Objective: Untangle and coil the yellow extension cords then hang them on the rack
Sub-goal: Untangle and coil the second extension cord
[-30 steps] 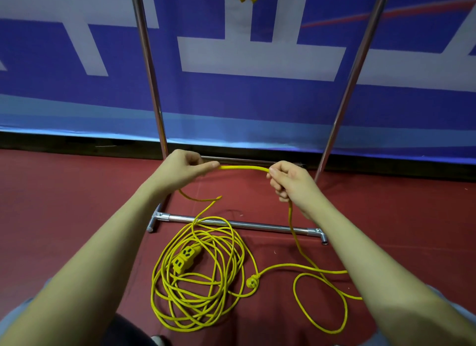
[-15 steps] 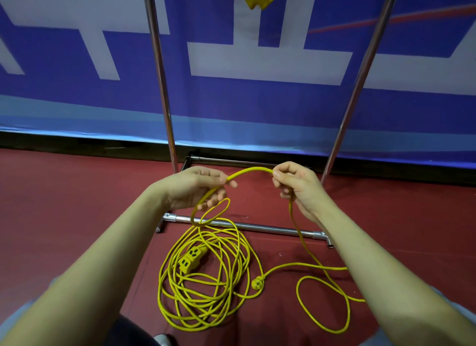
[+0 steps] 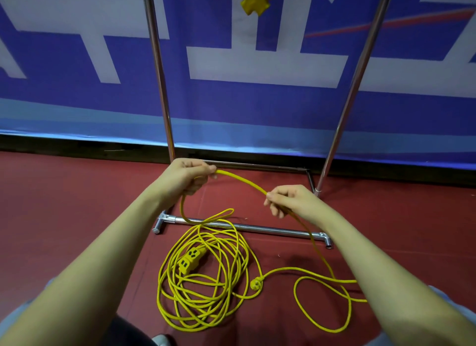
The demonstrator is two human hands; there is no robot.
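Banner (image 3: 257, 108): blue and white, it fills the upper half of the frame behind the rack, with a dark strip along its foot.
Floor (image 3: 64, 204): dark red, across the lower half; open stretches lie at the left and right of the frame, outside the rack's base.
Rack (image 3: 164, 100): two chrome uprights rise from centre to the top edge, the right one leaning outward; a chrome base bar (image 3: 257, 228) runs across centre frame with a capped foot at each end, and a darker rear bar lies close to the banner.
Cord pile (image 3: 206, 281): loose yellow loops heaped on the floor in the lower centre, just in front of the base bar; one loop crosses over that bar.
Stray loop (image 3: 322, 304): a single open curl on the floor at lower right, partly hidden under the right forearm.
Left hand (image 3: 188, 175): fingers curled round the cord at centre frame, near the left upright.
Right hand (image 3: 288, 201): thumb and fingers pinch the same cord, right of centre; an arched span of cord runs between the two hands.
Socket block (image 3: 192, 259): yellow, lying on the pile.
Hanging yellow piece (image 3: 253, 0): at the top edge between the uprights.
Plug (image 3: 256, 284): yellow, on the floor just right of the pile.
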